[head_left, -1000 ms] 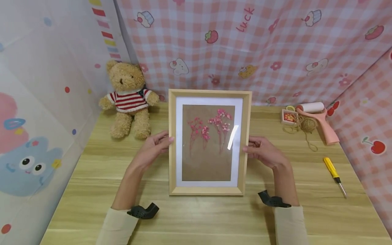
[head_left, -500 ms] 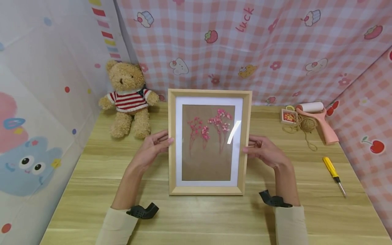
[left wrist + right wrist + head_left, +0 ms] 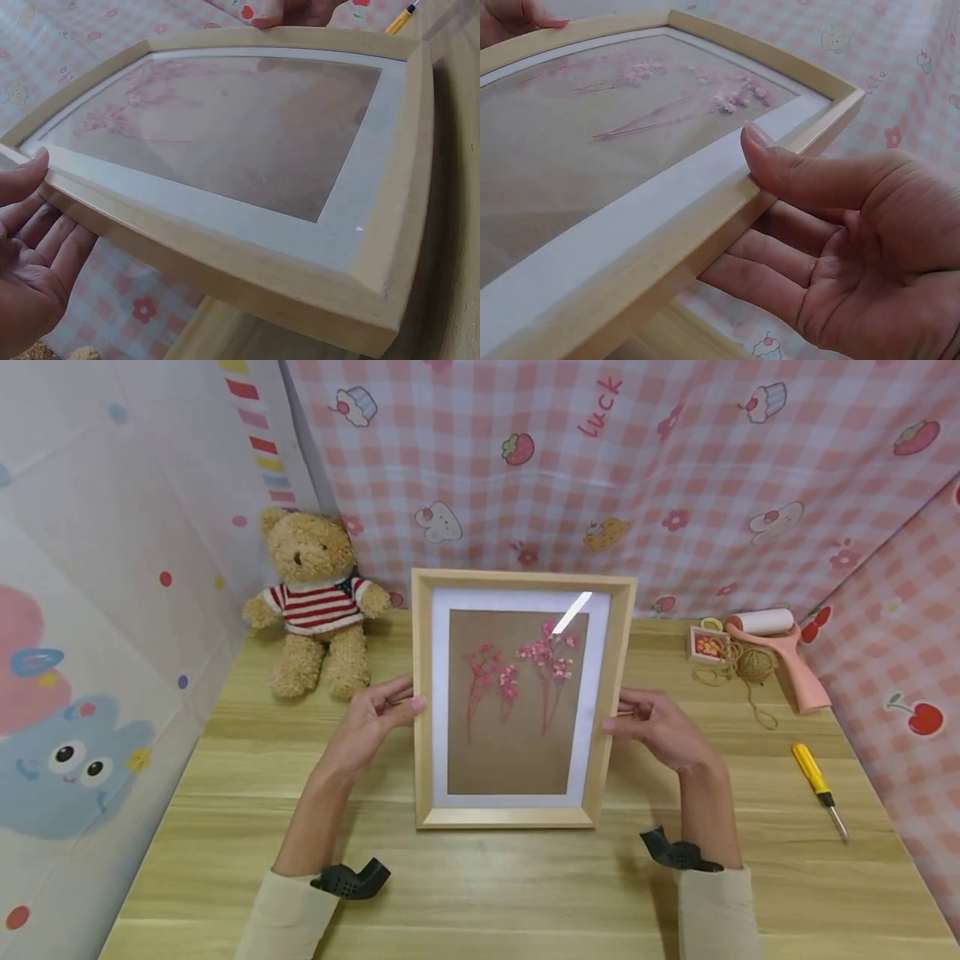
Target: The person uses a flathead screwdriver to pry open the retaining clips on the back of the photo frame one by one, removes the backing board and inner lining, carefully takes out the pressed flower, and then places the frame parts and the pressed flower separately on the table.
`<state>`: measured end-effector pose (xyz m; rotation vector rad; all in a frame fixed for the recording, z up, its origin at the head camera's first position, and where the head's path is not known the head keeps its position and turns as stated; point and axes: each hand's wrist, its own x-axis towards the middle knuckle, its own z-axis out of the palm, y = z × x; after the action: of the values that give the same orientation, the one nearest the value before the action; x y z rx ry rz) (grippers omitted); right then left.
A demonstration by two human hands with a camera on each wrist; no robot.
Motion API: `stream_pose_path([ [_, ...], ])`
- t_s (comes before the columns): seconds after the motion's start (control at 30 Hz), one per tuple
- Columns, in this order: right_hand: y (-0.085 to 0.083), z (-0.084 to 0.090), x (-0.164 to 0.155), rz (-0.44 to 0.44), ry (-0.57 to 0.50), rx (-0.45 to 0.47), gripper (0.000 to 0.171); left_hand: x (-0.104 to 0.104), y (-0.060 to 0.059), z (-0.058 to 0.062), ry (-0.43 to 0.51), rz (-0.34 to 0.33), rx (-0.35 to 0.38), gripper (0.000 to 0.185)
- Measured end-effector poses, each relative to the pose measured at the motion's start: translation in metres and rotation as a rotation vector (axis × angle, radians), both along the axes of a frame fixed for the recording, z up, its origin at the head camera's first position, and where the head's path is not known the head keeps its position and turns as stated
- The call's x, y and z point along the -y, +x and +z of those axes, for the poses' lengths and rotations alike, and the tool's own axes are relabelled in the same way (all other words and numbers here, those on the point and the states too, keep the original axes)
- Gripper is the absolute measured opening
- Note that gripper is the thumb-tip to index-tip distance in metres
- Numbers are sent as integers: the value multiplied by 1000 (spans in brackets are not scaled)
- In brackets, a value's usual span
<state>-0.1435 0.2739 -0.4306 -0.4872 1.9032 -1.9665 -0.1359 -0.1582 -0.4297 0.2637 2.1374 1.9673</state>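
Between my two hands stands a light wooden picture frame (image 3: 517, 817), tilted back a little. Behind its glass, a white mat surrounds brown paper with pink dried flowers (image 3: 536, 652). My left hand (image 3: 367, 727) grips the left side, thumb on the front edge and fingers behind. On the opposite side, my right hand (image 3: 663, 731) pinches the edge the same way. The right wrist view shows the right thumb (image 3: 780, 161) on the front and the fingers bent under the back. In the left wrist view, the left hand (image 3: 34, 262) holds the frame's long edge.
A teddy bear (image 3: 311, 602) in a striped sweater sits at the back left. At the back right lie a small box (image 3: 707, 646), twine (image 3: 753, 664) and a pink-handled lint roller (image 3: 802, 672). A yellow screwdriver (image 3: 813, 772) lies on the right of the wooden table (image 3: 480, 902).
The picture frame has turned slightly, its right side shifting right and its bottom edge rising a little in view. My right hand has moved slightly right with it. Both hands keep their hold.
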Motion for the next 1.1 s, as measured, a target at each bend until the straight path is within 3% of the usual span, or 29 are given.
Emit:
stream_pose_path([
  [0.1, 1, 3, 0, -27, 56, -80, 47, -1, 1, 1, 4, 4, -25, 55],
  [0.33, 7, 12, 3, -128, 248, -226, 11, -2, 6, 4, 22, 31, -111, 53],
  [0.53, 9, 15, 3, -130, 229, -290, 13, -4, 9, 4, 29, 55, -222, 50],
  [0.87, 12, 19, 7, -196, 299, -348, 12, -7, 9, -1, 103, 85, -416, 46],
  [0.97, 13, 19, 8, -228, 337, -360, 18, -10, 7, -3, 90, 114, -486, 31],
  [1.07, 13, 18, 8, -252, 375, -371, 17, -14, 5, -5, 39, 161, -539, 5],
  [1.1, 13, 18, 8, -257, 378, -373, 15, -15, 5, -5, 26, 172, -550, 10],
])
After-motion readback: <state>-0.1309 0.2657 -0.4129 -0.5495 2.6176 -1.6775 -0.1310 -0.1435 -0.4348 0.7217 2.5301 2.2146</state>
